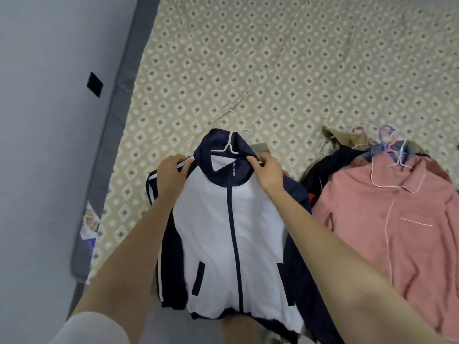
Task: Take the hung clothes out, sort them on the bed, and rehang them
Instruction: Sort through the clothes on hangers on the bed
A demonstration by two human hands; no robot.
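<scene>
Patterned bed beside grey wall, clothes heaped right.

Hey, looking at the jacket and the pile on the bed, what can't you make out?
All head view.
1. The hanger: the jacket collar hides all but its neck and hook.
2. The dark clothes: the pink shirt covers them; number and kind unclear.
3. The pink shirt's far sleeve: cut off by the right edge.
4. Whether the left hand and right hand grip the hanger or only cloth: curled fingers hide it.
</scene>
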